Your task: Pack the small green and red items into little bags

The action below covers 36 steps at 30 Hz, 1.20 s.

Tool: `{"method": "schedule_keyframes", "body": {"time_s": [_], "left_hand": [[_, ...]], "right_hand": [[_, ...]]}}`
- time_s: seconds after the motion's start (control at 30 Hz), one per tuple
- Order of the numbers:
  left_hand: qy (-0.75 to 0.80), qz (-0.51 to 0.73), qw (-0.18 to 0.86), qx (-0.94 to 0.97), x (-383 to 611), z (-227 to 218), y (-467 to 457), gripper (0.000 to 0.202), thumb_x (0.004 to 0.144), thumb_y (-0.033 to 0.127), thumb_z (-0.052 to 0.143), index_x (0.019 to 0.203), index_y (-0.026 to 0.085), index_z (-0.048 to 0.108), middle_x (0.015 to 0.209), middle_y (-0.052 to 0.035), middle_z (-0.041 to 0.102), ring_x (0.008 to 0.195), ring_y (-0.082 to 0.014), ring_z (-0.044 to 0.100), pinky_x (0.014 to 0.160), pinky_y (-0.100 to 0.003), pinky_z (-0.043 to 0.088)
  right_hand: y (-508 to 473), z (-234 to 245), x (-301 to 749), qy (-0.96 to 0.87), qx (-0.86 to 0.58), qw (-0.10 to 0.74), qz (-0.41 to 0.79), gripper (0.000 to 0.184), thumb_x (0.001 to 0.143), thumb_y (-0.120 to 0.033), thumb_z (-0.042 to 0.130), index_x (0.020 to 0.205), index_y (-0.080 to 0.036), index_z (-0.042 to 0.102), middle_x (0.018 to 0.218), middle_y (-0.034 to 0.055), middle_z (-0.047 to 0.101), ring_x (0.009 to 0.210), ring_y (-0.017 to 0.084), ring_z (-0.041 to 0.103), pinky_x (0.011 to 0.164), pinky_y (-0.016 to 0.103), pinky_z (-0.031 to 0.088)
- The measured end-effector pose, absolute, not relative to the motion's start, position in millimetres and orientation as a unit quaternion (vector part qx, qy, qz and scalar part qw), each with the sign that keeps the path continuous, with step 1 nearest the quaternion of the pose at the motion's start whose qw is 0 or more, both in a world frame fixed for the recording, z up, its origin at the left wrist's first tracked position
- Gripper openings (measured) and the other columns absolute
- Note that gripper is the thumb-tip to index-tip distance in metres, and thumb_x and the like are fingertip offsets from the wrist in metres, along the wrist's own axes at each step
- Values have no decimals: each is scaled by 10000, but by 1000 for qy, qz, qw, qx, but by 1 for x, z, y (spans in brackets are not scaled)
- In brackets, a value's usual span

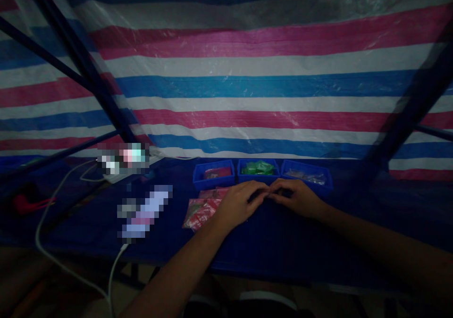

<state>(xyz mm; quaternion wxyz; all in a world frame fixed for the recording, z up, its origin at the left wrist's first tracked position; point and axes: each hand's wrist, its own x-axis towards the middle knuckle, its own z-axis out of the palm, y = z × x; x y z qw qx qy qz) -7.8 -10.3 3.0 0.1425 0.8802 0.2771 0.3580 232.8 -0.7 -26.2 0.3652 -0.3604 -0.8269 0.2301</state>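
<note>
My left hand [242,202] and my right hand [295,196] meet fingertip to fingertip above the dark blue table [269,247]. Both are closed in a pinch, and whatever may be between the fingers is too small and dark to make out. Several pink-red plastic packets [203,213] lie in a pile beside and partly behind my left hand. Just beyond the hands stand three blue bins: the left bin [214,182] holds reddish packets, the middle bin [240,169] green packets [258,168], and the right bin [329,179] clear packets [306,175].
A white cable [111,271] runs to a blurred-out flat device [146,212] on the left of the table. Behind it, a power strip [120,172] lies near more blurred items. Blue metal poles [95,87] and a striped plastic sheet [262,87] enclose the back.
</note>
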Motion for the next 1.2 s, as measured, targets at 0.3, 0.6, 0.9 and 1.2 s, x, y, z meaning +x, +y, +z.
{"method": "schedule_keyframes", "body": {"time_s": [0.3, 0.6, 0.9, 1.2], "left_hand": [[305, 368, 200, 855, -6, 0, -5, 217, 944, 206, 630, 1160, 217, 655, 1058, -29, 759, 958, -160, 738, 915, -298, 585], [317, 370, 202, 850, -5, 0, -7, 264, 933, 222, 642, 1196, 221, 617, 1037, -26, 758, 964, -167, 735, 911, -311, 571], [314, 340, 195, 865, -5, 4, -9, 270, 916, 211, 662, 1181, 249, 627, 1065, -2, 768, 984, -170, 738, 912, -298, 556], [317, 330, 209, 864, -5, 5, -8, 281, 932, 234, 677, 1209, 256, 639, 1060, 10, 787, 942, -167, 750, 902, -284, 550]], "right_hand": [[-11, -21, 227, -822, -360, 396, 196, 127, 930, -272, 677, 1044, -254, 730, 986, 37, 751, 843, 201, 699, 788, 352, 563], [-10, -23, 223, -796, -359, 410, 265, 124, 903, -238, 690, 1027, -238, 687, 986, 31, 753, 884, 203, 717, 829, 359, 583], [-17, -19, 215, -806, -366, 403, 232, 226, 809, -113, 645, 994, -237, 605, 924, 11, 704, 839, 198, 682, 770, 338, 544], [-21, -18, 214, -812, -367, 398, 217, 262, 792, -89, 602, 1006, -238, 575, 906, 5, 686, 801, 188, 666, 742, 323, 527]]}}
